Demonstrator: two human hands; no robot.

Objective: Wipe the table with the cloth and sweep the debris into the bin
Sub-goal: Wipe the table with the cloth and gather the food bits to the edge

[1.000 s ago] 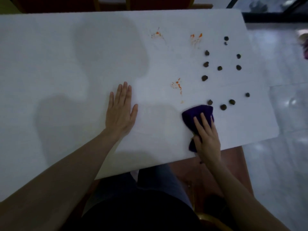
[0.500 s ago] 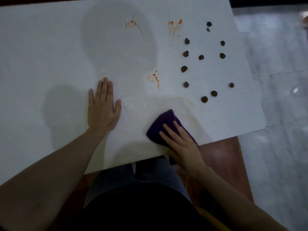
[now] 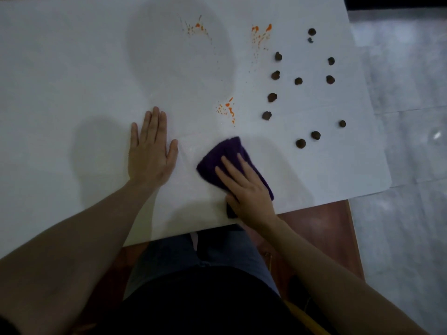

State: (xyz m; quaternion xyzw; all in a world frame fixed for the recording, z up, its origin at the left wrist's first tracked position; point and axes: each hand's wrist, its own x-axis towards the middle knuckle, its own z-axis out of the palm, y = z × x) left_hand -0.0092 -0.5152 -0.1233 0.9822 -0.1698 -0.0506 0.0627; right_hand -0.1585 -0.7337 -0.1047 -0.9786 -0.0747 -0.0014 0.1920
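Three orange splatter patches are on the white table (image 3: 72,68) in the head view, the only view there is: one at the far middle (image 3: 196,26), one further right (image 3: 261,35), and the nearest one (image 3: 227,110) just beyond the cloth. None looks wiped yet. About a dozen dark brown debris lumps (image 3: 272,97) lie scattered over the right part of the table, well apart from one another, none gathered into a pile.

The right hand (image 3: 246,189) lies on the purple cloth (image 3: 225,153) with fingers straight and a little spread, pressing it flat against the tabletop near the front edge; the thumb seems to tuck at the cloth's near end, which hangs slightly over the edge. The left hand (image 3: 150,151) is flat on the table just left of the cloth, fingers together, thumb out, holding nothing (it looks like a brace).

A faint sheen on the surface around the cloth suggests that the near strip has been wiped. By my judgement the task is at an early stage: all three stains and all the debris are left, and no bin shows anywhere in view.
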